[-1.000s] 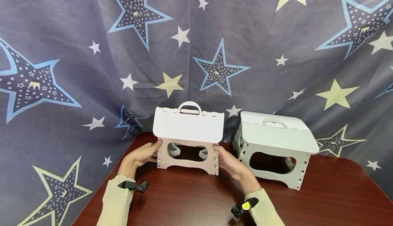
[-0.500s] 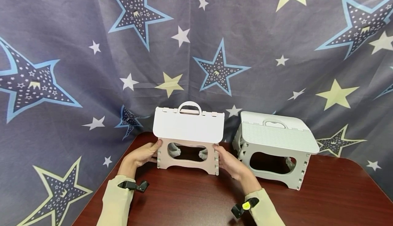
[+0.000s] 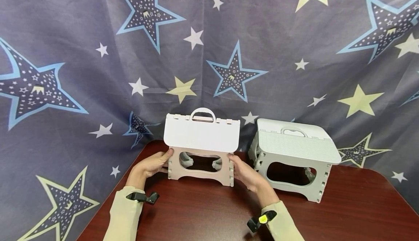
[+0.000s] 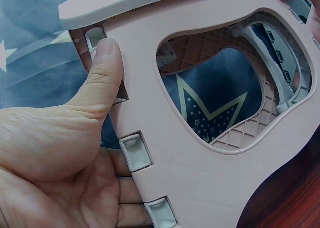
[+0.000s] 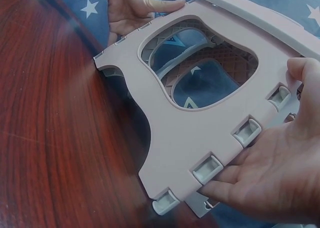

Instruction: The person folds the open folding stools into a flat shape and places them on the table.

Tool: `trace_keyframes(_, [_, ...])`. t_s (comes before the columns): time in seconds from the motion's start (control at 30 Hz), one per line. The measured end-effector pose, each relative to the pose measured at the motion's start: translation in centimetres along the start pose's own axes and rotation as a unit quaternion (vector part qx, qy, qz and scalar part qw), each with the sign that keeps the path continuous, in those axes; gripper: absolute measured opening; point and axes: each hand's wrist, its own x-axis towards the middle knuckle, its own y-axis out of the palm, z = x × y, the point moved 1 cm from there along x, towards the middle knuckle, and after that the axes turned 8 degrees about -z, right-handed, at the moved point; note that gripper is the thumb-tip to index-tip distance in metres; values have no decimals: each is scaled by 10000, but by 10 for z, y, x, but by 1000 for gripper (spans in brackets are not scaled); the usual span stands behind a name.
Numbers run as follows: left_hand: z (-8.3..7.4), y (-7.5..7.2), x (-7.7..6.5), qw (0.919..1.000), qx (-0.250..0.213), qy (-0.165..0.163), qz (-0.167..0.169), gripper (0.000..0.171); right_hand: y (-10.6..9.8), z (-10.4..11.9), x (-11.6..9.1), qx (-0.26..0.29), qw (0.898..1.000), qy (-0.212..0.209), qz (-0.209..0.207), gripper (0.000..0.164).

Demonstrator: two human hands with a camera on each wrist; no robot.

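A pink folding step stool with a white-looking top and an arched handle stands unfolded on the table, between both hands. My left hand grips its left side; in the left wrist view the thumb lies on the front edge of the pink leg panel and the fingers go behind it. On the opposite side my right hand holds the leg edge, thumb in front near the top and fingers behind, as the right wrist view shows. Grey folding side supports show through the panel's oval opening.
A second, grey-white folding stool stands unfolded on the right, close to my right hand. Both are on a dark red wooden table. A grey curtain with stars hangs right behind the table.
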Motion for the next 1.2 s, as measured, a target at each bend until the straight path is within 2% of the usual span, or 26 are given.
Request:
trace_keyframes(0.57, [-1,0,0,9999,-12,-4,113,93,-4,0,-1,-32,10000,34,81,77])
trace_keyframes(0.93, [-3,-2,-3,9994,-170,-105,295,81,-8,4,-2,-161,9994,0,316,77])
trace_keyframes(1.2, [-7,-9,-6,9992,-142,-189,337,70,-12,16,-9,-345,9993,126,82,74])
